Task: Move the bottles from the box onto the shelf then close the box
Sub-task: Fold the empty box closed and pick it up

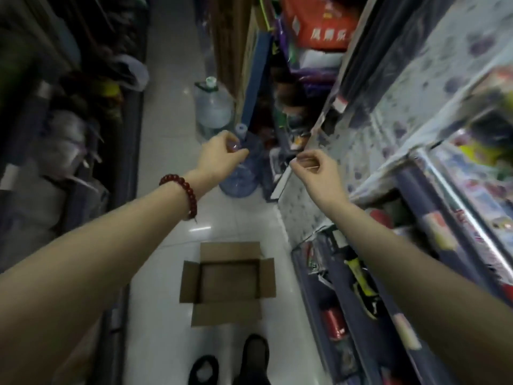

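- Gripping-wise, from the head view: my left hand point(222, 158) has its fingers curled round something small and clear, with a glint at the fingertips. It could be a little bottle, but it's too blurry for me to call it.
- My right hand point(313, 169) is curled too, thumb and fingers pinched together near a thin pale sliver. I honestly can't tell whether it's holding anything.
- Both hands are up at shelf height, just beside the patterned shelf point(394, 112) on my right, well above the floor.
- Same view, lower down: the box point(227, 283) sits on the white tiles between the two racks, all four flaps splayed open. I can't see any bottles in it, only brown cardboard bottom.
- So my guess is we're at the tail end of shelving, maybe the last item going up.
- The two big water jugs point(213, 107) further down the aisle look like store clutter, not our bottles.
- Next move as I see it: set down whatever the left hand has on the shelf, then drop both hands to the box and fold the short flaps in before the long ones.
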The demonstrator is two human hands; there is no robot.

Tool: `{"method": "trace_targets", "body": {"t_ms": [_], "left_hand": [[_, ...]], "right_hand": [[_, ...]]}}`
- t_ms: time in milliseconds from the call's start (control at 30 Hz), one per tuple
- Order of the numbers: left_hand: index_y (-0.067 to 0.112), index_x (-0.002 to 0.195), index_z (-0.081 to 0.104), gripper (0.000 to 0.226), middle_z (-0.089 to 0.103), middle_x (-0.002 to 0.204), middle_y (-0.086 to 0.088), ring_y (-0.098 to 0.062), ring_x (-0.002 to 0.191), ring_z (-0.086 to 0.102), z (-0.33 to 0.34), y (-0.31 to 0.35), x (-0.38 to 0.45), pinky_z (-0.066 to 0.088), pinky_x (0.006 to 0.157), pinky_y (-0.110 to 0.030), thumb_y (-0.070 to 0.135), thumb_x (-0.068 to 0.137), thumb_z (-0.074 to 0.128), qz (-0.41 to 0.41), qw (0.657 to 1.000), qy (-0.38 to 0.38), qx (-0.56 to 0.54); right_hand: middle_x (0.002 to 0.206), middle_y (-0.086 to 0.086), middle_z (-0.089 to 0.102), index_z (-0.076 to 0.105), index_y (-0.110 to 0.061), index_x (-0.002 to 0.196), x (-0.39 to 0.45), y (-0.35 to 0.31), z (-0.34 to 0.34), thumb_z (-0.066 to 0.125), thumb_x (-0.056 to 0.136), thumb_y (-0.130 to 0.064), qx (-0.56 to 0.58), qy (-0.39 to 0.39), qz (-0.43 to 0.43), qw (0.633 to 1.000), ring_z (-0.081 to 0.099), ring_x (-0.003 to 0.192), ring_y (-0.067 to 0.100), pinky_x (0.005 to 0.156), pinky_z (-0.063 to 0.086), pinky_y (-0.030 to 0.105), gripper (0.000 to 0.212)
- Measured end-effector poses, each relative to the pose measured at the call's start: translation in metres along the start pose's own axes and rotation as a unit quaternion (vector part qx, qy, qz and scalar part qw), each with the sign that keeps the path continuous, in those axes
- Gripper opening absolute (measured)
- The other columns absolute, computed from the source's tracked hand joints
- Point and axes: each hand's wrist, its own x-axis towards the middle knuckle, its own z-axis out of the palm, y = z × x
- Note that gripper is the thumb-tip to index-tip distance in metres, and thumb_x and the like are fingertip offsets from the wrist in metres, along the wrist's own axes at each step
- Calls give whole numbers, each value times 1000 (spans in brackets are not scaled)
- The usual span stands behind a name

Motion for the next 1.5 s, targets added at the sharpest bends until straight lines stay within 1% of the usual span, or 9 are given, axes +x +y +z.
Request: {"method": "trace_targets", "body": {"t_ms": [300, 400, 600, 767, 900, 1000, 1200, 1400, 1500], "left_hand": [[12, 117, 55, 36, 60, 100, -6, -21, 87, 58, 75, -227, 15, 40, 60, -22, 30, 87, 63, -151, 987, -39, 27], [12, 120, 55, 38, 61, 112, -10, -22, 95, 57, 104, -305, 13, 43, 74, -27, 31, 88, 61, -175, 982, -43, 51], [11, 132, 47, 48, 49, 135, -19, -32, 117, 51, 169, -449, -6, 43, 93, -37, 32, 90, 58, -221, 967, -30, 126], [18, 143, 33, 62, 32, 147, -19, -40, 132, 36, 218, -530, -22, 39, 105, -52, 40, 90, 56, -268, 955, -20, 124], [23, 144, 25, 64, 33, 144, -16, -44, 126, 40, 247, -561, -31, 40, 101, -60, 42, 90, 53, -300, 949, -7, 99], [18, 141, 29, 57, 42, 138, -16, -40, 120, 49, 261, -566, -34, 47, 95, -55, 35, 91, 52, -295, 953, 26, 71], [18, 143, 27, 46, 51, 135, -12, -31, 115, 54, 287, -532, -48, 47, 97, -42, 26, 99, 39, -230, 970, 75, 30], [26, 148, 23, 47, 50, 133, 0, -17, 102, 56, 314, -522, -44, 40, 95, -31, 38, 102, 23, -275, 959, 32, -57], [29, 149, 22, 53, 36, 150, 2, -22, 133, 41, 324, -543, -38, 29, 112, -37, 48, 99, 18, -319, 943, -2, -91]], "right_hand": [[81, -3, 60, 63, -11, 101, -2, 191, 128, 65, 87, -21, -18, -26, 114, 993, 56, 73, 7, 66, 46, 11, 17], [88, 1, 60, 61, -11, 103, -14, 260, 167, 63, 89, -19, -42, -33, 123, 991, 55, 76, 9, 59, 40, 1, 16], [103, -4, 61, 60, -17, 113, -48, 396, 230, 61, 88, -33, -69, -28, 175, 982, 59, 95, 14, 79, 49, 31, 30], [105, -2, 57, 59, -16, 112, -67, 468, 263, 57, 92, -30, -126, -37, 161, 978, 53, 95, 12, 77, 41, 22, 25], [141, 7, 46, 52, -19, 128, -71, 511, 281, 56, 90, -38, -218, 1, 154, 964, 40, 132, 27, 110, 34, 52, 42], [157, 6, 22, 33, -22, 145, -74, 524, 288, 55, 91, -40, -212, 15, 210, 954, 25, 143, 29, 114, 28, 52, 61], [147, 4, 40, 27, -20, 147, -84, 516, 298, 54, 93, -32, -160, 22, 140, 977, 40, 133, 22, 110, 37, 41, 62], [136, 1, 52, 28, -27, 146, -86, 515, 323, 41, 100, -25, -37, -68, 131, 988, 58, 109, 11, 92, 46, 21, 48], [124, 5, 61, 32, -27, 144, -75, 534, 336, 39, 100, -17, -43, -113, 144, 982, 60, 94, 10, 79, 49, 19, 46]]}}
